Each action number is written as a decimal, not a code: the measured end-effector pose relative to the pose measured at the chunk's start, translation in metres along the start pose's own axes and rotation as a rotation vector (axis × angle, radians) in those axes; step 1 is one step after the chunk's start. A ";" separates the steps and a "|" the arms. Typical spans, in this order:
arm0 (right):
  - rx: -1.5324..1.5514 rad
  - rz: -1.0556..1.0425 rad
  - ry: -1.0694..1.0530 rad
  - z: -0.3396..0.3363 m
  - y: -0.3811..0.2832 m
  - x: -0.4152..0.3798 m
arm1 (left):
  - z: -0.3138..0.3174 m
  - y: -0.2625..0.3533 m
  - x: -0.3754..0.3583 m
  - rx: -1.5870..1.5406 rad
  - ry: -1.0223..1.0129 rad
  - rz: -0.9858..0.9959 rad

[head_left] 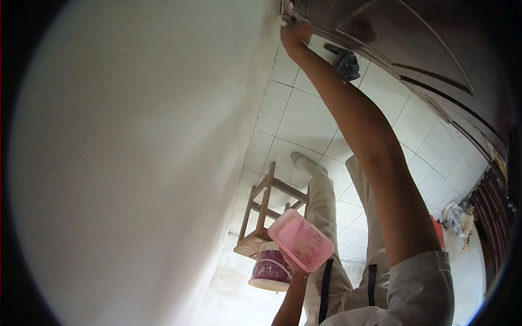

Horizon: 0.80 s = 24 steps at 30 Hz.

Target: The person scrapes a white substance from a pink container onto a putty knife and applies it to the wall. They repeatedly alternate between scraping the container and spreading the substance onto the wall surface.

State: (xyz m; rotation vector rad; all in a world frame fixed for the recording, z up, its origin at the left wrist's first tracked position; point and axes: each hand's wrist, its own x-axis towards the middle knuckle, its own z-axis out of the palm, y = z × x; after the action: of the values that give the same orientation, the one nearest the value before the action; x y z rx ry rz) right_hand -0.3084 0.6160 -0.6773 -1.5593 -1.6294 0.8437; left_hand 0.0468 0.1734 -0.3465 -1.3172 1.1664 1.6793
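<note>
Pink tub (pixel 302 240) on left hand (pixel 294 268), gripped from beneath; right hand (pixel 296 33) near wall (pixel 147 136), grip unclear.

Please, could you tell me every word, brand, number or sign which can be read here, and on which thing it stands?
No text can be read with certainty.
Bucket: its purple label has pale marks, too blurred to read.
Crumpled bag: any print is too small to read.
Pink container: no readable text.

Soft uneven light, shaded wall (pixel 136 136), pale glare low down, right hand (pixel 296 33) blurred, dark edges (fisheye bend)
</note>
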 end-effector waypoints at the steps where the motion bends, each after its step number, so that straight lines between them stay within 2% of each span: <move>1: -0.136 0.105 0.011 -0.006 -0.029 -0.005 | 0.002 0.001 0.000 0.018 0.022 -0.005; 3: -0.268 0.199 0.021 0.001 -0.035 -0.015 | 0.000 0.000 -0.002 -0.019 -0.033 -0.020; 4: 0.032 0.159 -0.020 0.019 -0.010 -0.031 | 0.000 -0.001 -0.001 -0.053 -0.091 -0.034; 6: 0.164 0.003 -0.159 -0.005 -0.022 -0.042 | -0.004 -0.001 0.006 -0.074 -0.098 -0.051; 7: -0.008 -0.107 -0.255 -0.049 -0.046 -0.054 | -0.006 -0.002 0.005 -0.091 -0.092 -0.071; 8: -0.006 -0.114 -0.253 -0.065 -0.045 -0.056 | -0.004 -0.003 0.005 -0.095 -0.099 -0.071; 9: 0.264 -0.067 -0.352 -0.077 -0.040 -0.056 | -0.002 -0.002 0.007 -0.095 -0.106 -0.068; 11: 0.699 -0.092 -0.401 -0.100 -0.040 -0.045 | 0.001 -0.004 0.006 -0.097 -0.109 -0.060; 13: -0.186 0.129 -0.490 -0.117 -0.046 -0.025 | 0.004 -0.008 0.007 -0.047 -0.090 -0.034; 14: -0.413 0.052 -0.441 -0.085 -0.011 -0.021 | 0.004 -0.011 0.008 -0.049 -0.089 -0.033; 16: -0.637 -0.022 -0.384 -0.023 0.026 0.001 | 0.004 -0.015 0.009 -0.078 -0.201 -0.035; 17: -0.347 0.132 -0.414 -0.006 0.018 0.010 | 0.004 -0.016 0.007 -0.072 -0.196 -0.034; 19: 0.241 0.425 -0.448 0.014 -0.009 0.021 | 0.005 -0.018 0.003 0.054 -0.018 0.009; 20: 0.241 0.429 -0.448 0.003 -0.033 0.027 | 0.000 -0.016 0.002 0.056 -0.015 0.008; 21: -0.139 0.170 -0.657 -0.021 -0.065 0.032 | -0.007 -0.017 0.003 -0.030 -0.094 -0.033; 23: -0.528 -0.108 -0.835 -0.068 -0.086 0.019 | -0.009 -0.020 0.004 -0.117 -0.183 -0.082; 24: -0.396 -0.537 -0.562 -0.095 -0.087 0.008 | -0.008 -0.018 0.005 -0.083 -0.147 -0.068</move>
State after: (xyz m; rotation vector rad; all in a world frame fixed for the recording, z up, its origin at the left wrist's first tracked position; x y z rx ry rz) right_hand -0.2742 0.6175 -0.5533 -1.0606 -2.5976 0.7185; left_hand 0.0650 0.1722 -0.3565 -1.2459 0.9663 1.7598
